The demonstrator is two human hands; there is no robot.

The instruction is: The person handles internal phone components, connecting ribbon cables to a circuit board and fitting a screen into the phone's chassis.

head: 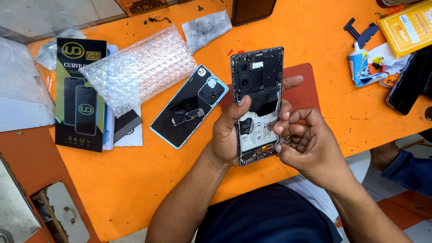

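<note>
Nearest the counter's [135, 180] front edge, the right hand [310, 144] is curled, its fingertips pinched together against the lower right side of the opened phone [257, 105] (whether something tiny sits between them, I cannot tell). The left hand [229, 135] is clamped on the phone from its left side, thumb across the battery. The phone's long axis runs upright, away from the body, above the counter. Farther left lies the detached back cover [189, 107], then bubble wrap [137, 67].

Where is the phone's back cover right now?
The back cover lies inside-up on the orange table, left of the opened phone and just right of the bubble wrap.
</note>
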